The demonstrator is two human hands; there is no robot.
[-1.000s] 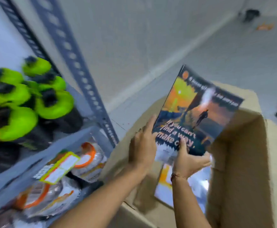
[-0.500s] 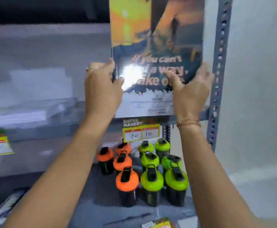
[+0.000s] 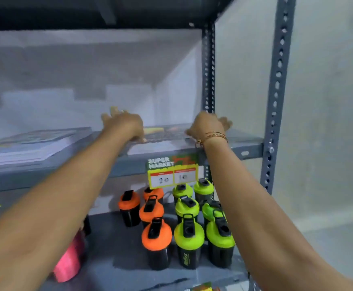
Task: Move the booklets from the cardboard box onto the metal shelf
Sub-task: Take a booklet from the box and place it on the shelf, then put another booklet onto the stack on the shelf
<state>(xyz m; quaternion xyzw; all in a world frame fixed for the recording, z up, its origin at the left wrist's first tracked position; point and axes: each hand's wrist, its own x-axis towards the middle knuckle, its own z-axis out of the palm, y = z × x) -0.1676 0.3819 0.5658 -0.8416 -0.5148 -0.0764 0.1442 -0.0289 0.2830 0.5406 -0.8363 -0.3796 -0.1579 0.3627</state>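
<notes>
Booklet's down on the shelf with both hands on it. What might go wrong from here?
1. The booklet lies near the metal shelf's front edge; as the left hand and right hand pull away, they might drag it off onto the bottles below.
2. It lies apart from the other booklets, so it may need straightening.

A booklet [image 3: 167, 133] lies on the metal shelf [image 3: 244, 148], right of a booklet stack [image 3: 35, 143], above bottles [image 3: 189, 232].
</notes>
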